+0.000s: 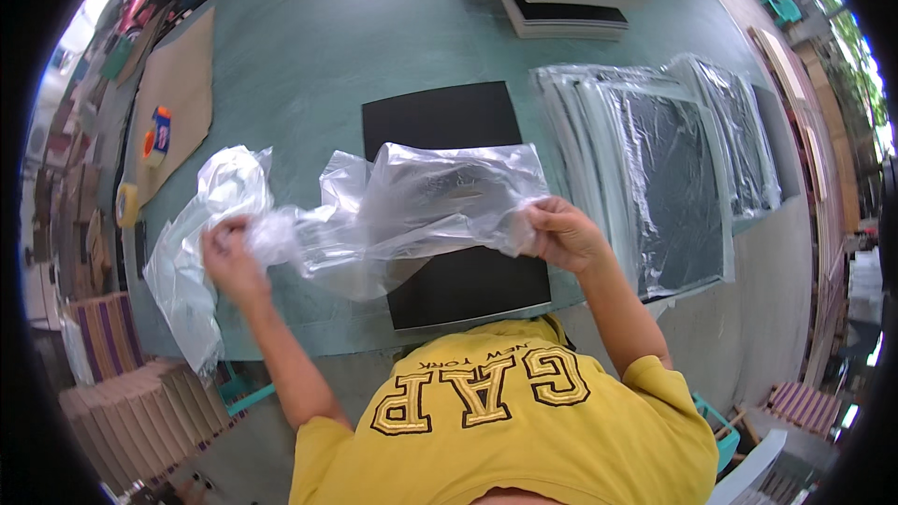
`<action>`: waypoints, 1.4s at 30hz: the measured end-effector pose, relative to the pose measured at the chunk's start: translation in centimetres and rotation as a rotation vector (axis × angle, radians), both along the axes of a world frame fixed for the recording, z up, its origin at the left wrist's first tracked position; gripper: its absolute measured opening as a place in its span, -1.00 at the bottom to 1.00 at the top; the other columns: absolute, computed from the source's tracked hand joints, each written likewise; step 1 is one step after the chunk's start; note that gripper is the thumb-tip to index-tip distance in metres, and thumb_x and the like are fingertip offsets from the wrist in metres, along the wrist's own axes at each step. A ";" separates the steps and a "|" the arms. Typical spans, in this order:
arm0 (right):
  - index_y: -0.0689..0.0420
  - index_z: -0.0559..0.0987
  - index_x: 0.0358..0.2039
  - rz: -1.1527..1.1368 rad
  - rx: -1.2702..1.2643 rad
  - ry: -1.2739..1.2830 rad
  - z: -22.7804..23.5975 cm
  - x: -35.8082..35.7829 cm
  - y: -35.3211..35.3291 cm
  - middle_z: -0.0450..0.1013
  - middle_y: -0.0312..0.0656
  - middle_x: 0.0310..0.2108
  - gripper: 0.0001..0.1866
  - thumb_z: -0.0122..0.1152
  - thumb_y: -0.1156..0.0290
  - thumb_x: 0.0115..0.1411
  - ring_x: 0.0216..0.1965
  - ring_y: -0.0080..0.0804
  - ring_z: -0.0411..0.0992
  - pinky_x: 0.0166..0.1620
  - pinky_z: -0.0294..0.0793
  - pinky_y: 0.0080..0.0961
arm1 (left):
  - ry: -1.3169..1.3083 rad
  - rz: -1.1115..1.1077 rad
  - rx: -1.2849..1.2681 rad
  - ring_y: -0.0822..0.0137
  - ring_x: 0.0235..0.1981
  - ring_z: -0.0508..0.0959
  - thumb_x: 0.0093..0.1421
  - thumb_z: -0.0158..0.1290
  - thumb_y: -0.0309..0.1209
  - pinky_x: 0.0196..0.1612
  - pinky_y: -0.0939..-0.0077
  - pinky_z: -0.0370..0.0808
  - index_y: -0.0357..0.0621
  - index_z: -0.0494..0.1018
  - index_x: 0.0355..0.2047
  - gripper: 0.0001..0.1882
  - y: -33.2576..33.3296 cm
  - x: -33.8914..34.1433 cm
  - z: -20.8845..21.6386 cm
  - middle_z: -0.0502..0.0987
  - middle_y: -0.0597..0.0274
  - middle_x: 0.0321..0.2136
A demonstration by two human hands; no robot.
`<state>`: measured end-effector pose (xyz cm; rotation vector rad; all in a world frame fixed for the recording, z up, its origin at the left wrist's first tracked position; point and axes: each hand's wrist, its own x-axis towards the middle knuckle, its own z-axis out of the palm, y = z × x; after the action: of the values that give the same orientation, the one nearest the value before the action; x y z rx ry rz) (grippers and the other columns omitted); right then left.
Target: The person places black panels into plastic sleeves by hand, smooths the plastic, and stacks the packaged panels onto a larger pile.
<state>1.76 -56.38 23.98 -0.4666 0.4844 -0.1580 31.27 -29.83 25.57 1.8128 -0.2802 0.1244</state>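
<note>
A clear plastic bag (426, 201) is stretched sideways between my two hands, above a black rectangular panel (472, 290) lying on the green table. The bunched left end of the plastic is at my left hand (234, 257), whose fingers are blurred by motion. My right hand (564, 234) pinches the bag's right end between thumb and fingers. The bag covers the middle of the panel; the panel's far and near parts show beyond it. More crumpled clear plastic (201, 243) lies to the left, partly behind my left hand.
Plastic-wrapped black panels (669, 178) are stacked to the right on the green table (309, 47). Several unwrapped black-topped panels (571, 19) stand piled at the far side. On the left lie brown cardboard (178, 84), an orange and blue tape roll (157, 136) and a yellowish tape roll (127, 204).
</note>
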 end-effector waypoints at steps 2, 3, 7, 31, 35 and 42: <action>0.25 0.43 -0.35 0.096 -0.037 -0.043 1.7 2.9 1.6 0.41 -0.25 -0.46 -0.81 0.15 0.45 0.03 -0.42 -0.52 0.40 -0.29 0.41 -0.58 | 0.338 -0.299 -0.117 0.49 -0.55 0.35 0.01 -0.14 -0.55 -0.47 0.65 0.29 -0.18 0.31 -0.52 -0.97 -5.3 -4.2 2.1 0.34 0.32 -0.61; 0.24 0.44 -0.39 0.102 -0.116 -0.066 2.9 4.1 2.3 0.41 -0.27 -0.48 -0.83 0.17 0.44 0.03 -0.44 -0.54 0.39 -0.32 0.40 -0.59 | 0.150 -0.511 0.032 0.49 -0.55 0.36 0.01 -0.09 -0.52 -0.46 0.62 0.29 -0.16 0.33 -0.51 -0.98 -7.1 -6.1 2.9 0.36 0.33 -0.59; 0.20 0.45 -0.46 0.072 -0.251 -0.167 4.1 6.0 3.2 0.39 -0.32 -0.53 -0.85 0.18 0.39 0.03 -0.47 -0.59 0.36 -0.38 0.37 -0.63 | 0.287 -1.055 0.018 0.48 -0.57 0.37 -0.03 0.03 -0.48 -0.48 0.60 0.28 -0.24 0.36 -0.55 -0.91 -11.2 -12.0 6.9 0.38 0.32 -0.65; 0.21 0.43 -0.28 -0.144 -0.566 -0.175 9.1 4.3 -0.6 0.38 -0.31 -0.44 -0.70 0.14 0.27 0.06 -0.45 -0.58 0.35 -0.36 0.38 -0.62 | 0.103 -1.120 -0.083 0.58 -0.59 0.39 0.17 -0.13 -0.46 -0.55 0.70 0.31 -0.28 0.37 -0.38 -0.86 -12.9 -11.7 7.6 0.45 0.31 -0.61; 0.19 0.44 -0.28 0.668 -1.190 -0.117 12.7 4.1 2.1 0.40 -0.26 -0.49 -0.82 0.01 0.38 0.14 -0.53 -0.55 0.34 -0.45 0.37 -0.60 | 0.476 -1.025 -0.324 0.60 -0.63 0.33 0.21 -0.19 -0.43 -0.60 0.73 0.26 -0.25 0.36 -0.48 -0.80 -13.2 -10.9 9.8 0.39 0.34 -0.65; 0.27 0.47 -0.31 0.569 -0.179 -0.529 12.0 1.8 -2.6 0.43 -0.24 -0.48 -0.68 -0.06 0.24 0.17 -0.35 -0.57 0.34 -0.25 0.33 -0.64 | 0.621 -1.608 -0.201 0.42 -0.52 0.48 0.04 0.05 -0.46 -0.47 0.56 0.41 -0.29 0.46 -0.50 -0.88 -9.2 -5.1 8.1 0.49 0.20 -0.55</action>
<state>3.61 -58.94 35.98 -0.6930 -0.1919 0.2248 26.13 -39.05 33.71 0.9119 -1.1026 -1.4245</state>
